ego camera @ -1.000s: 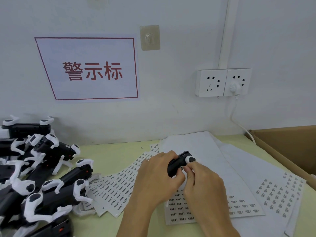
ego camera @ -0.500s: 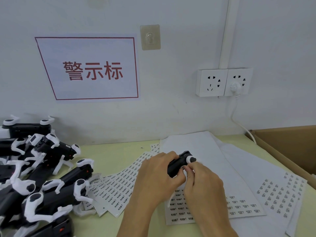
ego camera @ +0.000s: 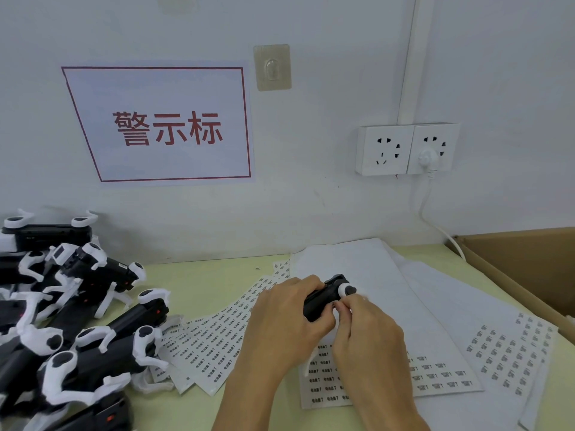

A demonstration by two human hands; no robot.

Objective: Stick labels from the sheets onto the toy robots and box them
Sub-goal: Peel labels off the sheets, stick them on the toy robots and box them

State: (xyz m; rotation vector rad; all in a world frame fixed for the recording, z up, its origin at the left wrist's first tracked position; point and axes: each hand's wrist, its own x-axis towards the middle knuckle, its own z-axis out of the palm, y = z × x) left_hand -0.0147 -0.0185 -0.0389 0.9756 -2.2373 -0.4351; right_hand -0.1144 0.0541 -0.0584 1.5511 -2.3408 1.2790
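- Your left hand (ego camera: 281,315) grips a black plastic toy robot with white leg joints (ego camera: 326,295), fingers curled round its body, above the middle of the pale green table (ego camera: 202,278).
- Your right hand (ego camera: 368,332) meets it from the right, its fingertips (ego camera: 340,307) pinched against the toy's side; whether a label sits under them is hidden.
- Beneath both hands lies a white sheet of small printed labels (ego camera: 435,373).
- More white label sheets (ego camera: 211,340) fan out to the left, and another (ego camera: 510,353) lies to the right.
- A pile of black and white toy robots (ego camera: 77,321) crowds the table's left edge.
- An open brown cardboard box (ego camera: 525,269) stands at the far right.
- On the wall hang a white sign with red characters (ego camera: 165,126) and a white double socket (ego camera: 407,149).
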